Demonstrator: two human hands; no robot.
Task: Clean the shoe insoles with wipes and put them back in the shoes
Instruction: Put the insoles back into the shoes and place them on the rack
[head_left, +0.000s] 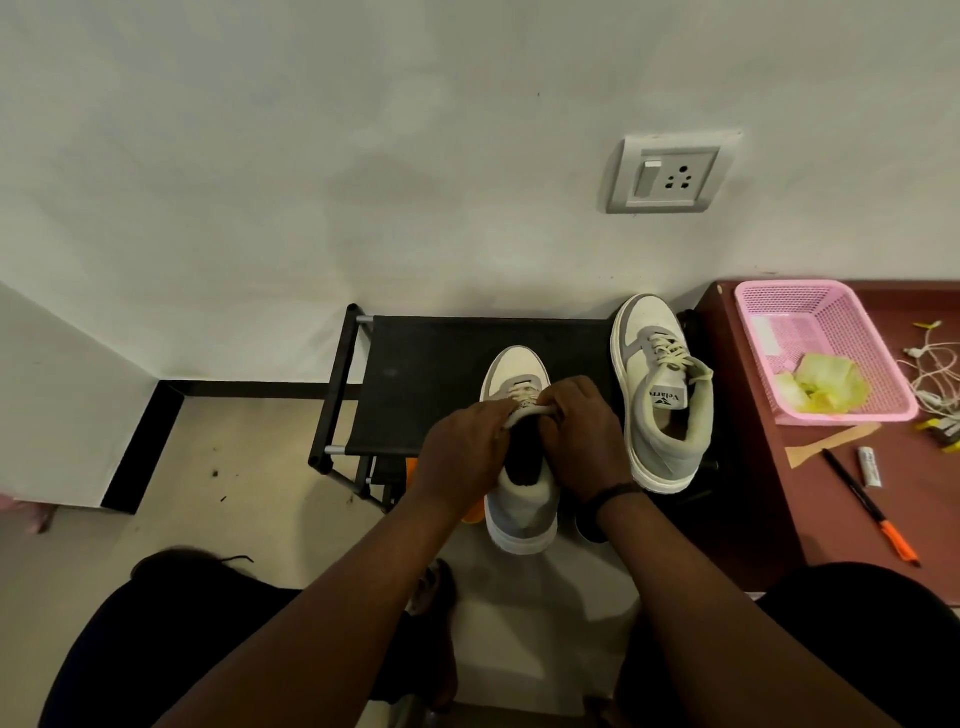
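A white and grey sneaker stands at the front edge of a black shoe rack, heel toward me. My left hand and my right hand both grip its tongue and pull it up, one on each side. The dark inside of the shoe shows between my hands; whether an insole lies in it I cannot tell. A second matching sneaker lies on the rack's right end, apart from my hands. Crumpled yellow-green wipes lie in a pink basket.
The pink basket sits on a brown table to the right, with a black and orange pen, a small white tube, a tan strip and white cables. A wall socket is above. My knees are below.
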